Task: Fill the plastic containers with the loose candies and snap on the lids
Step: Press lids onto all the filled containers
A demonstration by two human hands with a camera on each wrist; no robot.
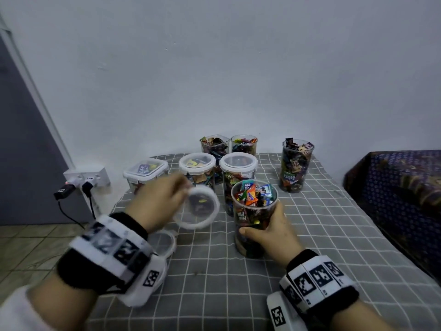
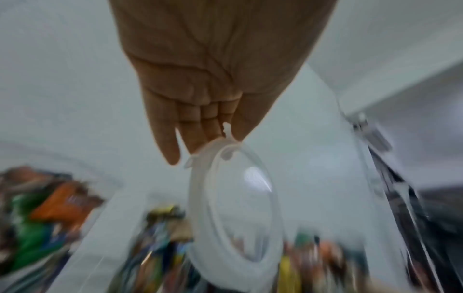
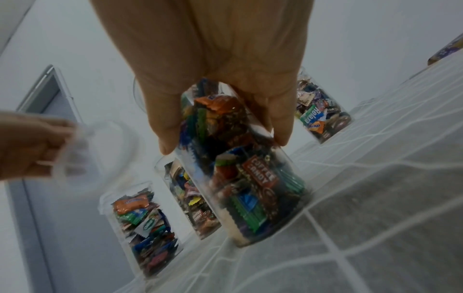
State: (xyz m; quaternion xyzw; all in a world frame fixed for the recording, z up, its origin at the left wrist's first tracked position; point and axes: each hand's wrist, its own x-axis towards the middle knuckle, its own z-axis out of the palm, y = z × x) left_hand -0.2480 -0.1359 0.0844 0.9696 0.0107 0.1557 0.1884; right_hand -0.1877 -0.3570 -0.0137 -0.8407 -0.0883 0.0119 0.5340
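A tall round clear container [image 1: 253,216] [image 3: 240,172], full of wrapped candies and without a lid, stands on the grey checked cloth. My right hand [image 1: 269,229] [image 3: 220,83] grips its side. My left hand [image 1: 157,201] [image 2: 208,79] pinches the rim of a round clear lid [image 1: 198,207] [image 2: 238,194] [image 3: 100,156], held tilted in the air just left of the container. Another clear lid [image 1: 164,242] lies on the cloth under my left wrist.
Behind stand lidded containers: a square one [image 1: 145,173] and two round ones [image 1: 198,168] [image 1: 238,168]. Open full containers stand at the back [image 1: 214,144] [image 1: 244,144] and right [image 1: 296,166]. A wall socket with plugs [image 1: 83,181] is at left. A dark patterned cloth [image 1: 401,187] lies at right.
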